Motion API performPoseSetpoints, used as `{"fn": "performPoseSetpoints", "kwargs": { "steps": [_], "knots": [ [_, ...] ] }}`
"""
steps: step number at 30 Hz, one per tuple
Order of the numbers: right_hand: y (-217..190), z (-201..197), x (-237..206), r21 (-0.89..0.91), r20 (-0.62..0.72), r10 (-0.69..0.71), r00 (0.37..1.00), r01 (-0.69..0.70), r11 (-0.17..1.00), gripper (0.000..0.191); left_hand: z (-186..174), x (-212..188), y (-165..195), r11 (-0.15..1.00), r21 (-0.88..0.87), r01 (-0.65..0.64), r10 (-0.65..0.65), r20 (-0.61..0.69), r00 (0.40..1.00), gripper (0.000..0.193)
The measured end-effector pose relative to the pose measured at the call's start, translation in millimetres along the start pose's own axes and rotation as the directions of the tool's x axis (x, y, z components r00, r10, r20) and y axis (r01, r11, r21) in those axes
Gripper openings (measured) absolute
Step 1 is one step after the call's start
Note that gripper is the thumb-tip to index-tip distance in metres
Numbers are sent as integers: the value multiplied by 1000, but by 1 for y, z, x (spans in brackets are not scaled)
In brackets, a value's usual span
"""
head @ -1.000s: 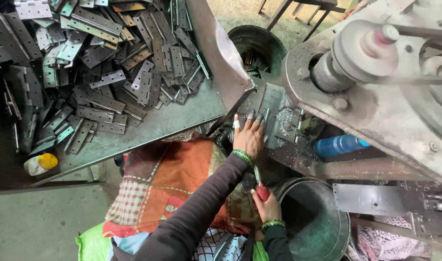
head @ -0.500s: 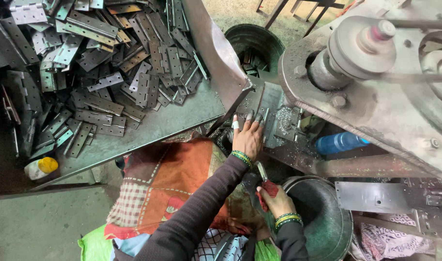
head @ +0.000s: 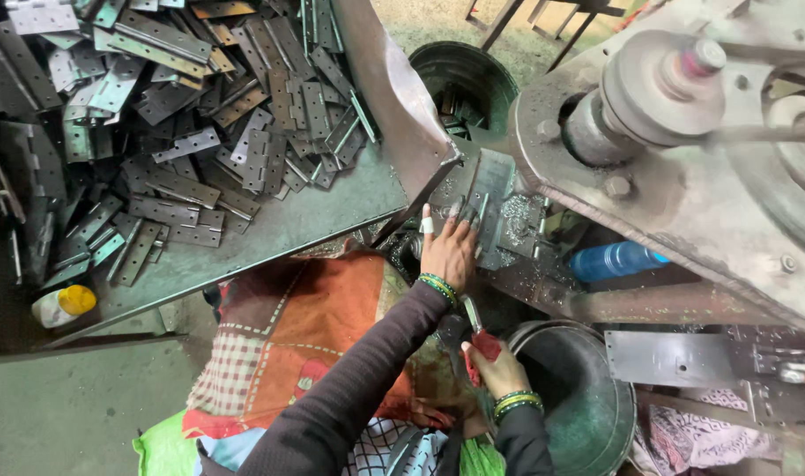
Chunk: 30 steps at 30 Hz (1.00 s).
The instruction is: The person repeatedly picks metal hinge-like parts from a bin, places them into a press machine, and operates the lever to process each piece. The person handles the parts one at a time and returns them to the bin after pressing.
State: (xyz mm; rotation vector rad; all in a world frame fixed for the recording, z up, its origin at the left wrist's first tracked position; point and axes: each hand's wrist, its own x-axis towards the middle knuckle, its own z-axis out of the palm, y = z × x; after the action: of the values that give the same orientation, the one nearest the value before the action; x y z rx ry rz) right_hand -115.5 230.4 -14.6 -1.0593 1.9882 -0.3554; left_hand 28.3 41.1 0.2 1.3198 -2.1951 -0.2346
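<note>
Metal plate: flat grey piece, lying on the machine bed beneath the large flywheel, among scattered shavings. Left hand: stretched forward, fingers spread and open, fingertips resting on the lower edge of the plate; one finger wrapped in white tape; green bangles at the wrist. Right hand: low, just above the rim of a dark round bucket, fingers closed around a red-handled tool with a short metal end pointing up toward the left wrist. Hinge plates: a loose heap of punched strips covering most of the tilted grey tray to the left. Blue bottle: lying on its side under the machine, near the left hand. Second dark bucket: behind the tray, holding more metal pieces. Small yellow-capped bottle: at the tray's lower corner. Patchwork cloth, orange and checked, spread over the person's lap.
</note>
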Motion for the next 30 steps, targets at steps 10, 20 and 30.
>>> {"fn": "performPoseSetpoints", "kwargs": {
  "steps": [10, 20, 30],
  "knots": [
    [39, 51, 15, -107, -372, -189, 909, 161, 981, 52, 11, 20, 4, 998, -31, 54, -54, -2, 999, 40],
    [0, -14, 1, -79, -22, 81, 996, -82, 993, 60, 33, 33, -8, 999, 37, 25, -27, 56, 998, 43],
    [47, 56, 20, -108, -355, -112, 928, 78, 991, 55, 16, 34, -3, 999, 40, 38, -40, 73, 997, 45]
  ]
}}
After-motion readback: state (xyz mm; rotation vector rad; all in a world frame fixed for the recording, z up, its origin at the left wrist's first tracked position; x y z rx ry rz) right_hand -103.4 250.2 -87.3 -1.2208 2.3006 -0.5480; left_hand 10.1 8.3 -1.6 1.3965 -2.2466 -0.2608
